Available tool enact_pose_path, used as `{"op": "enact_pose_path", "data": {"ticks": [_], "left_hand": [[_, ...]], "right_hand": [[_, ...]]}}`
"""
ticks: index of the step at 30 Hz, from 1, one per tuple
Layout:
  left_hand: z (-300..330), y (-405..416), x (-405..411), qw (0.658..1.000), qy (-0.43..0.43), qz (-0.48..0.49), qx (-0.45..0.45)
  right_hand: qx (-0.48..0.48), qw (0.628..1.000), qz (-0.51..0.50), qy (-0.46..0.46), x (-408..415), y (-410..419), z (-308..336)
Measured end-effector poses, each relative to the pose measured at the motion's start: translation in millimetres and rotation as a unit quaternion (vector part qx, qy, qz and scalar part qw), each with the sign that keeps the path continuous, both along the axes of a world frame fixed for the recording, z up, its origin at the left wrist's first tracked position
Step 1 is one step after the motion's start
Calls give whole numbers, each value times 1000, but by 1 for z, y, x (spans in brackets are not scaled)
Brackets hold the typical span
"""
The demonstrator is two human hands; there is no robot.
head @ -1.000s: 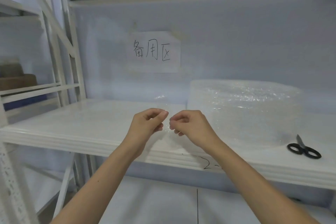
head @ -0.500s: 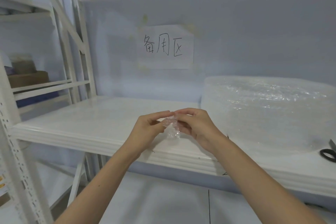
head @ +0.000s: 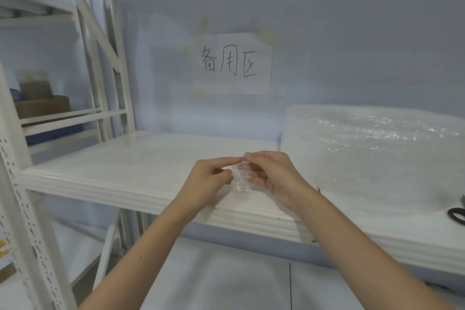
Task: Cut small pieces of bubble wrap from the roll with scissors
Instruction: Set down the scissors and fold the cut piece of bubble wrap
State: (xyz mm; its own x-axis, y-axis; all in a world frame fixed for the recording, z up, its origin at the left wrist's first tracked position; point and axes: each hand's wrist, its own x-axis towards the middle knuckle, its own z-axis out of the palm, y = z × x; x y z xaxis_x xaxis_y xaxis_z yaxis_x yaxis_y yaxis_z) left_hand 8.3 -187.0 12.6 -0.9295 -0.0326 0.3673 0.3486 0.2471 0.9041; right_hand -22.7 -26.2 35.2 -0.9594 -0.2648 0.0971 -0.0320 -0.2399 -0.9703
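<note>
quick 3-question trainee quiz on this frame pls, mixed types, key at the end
1. True or false: the scissors are in a hand.
2. What do both hands hold? A) tape B) a small bubble wrap piece C) a box
3. Fill in: the roll stands on the shelf, on the person's ___ side.

Key
1. False: they lie on the shelf at the right edge of view.
2. B: the left hand and right hand pinch the piece between them.
3. Right.
</note>
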Motion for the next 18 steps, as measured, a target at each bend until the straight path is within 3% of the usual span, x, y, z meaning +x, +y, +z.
{"op": "enact_pose_path", "data": {"ticks": [4, 10, 18], "left_hand": [[-1, 2, 2, 1000, -4, 0, 22], [-3, 6, 5, 988, -11, -16, 155], [-3, 8, -1, 991, -66, 7, 113]], "right_hand": [[16, 1000, -7, 3, -1, -1, -4], [11, 999, -32, 12, -6, -2, -6], [-35, 996, -65, 57, -17, -6, -6]]}}
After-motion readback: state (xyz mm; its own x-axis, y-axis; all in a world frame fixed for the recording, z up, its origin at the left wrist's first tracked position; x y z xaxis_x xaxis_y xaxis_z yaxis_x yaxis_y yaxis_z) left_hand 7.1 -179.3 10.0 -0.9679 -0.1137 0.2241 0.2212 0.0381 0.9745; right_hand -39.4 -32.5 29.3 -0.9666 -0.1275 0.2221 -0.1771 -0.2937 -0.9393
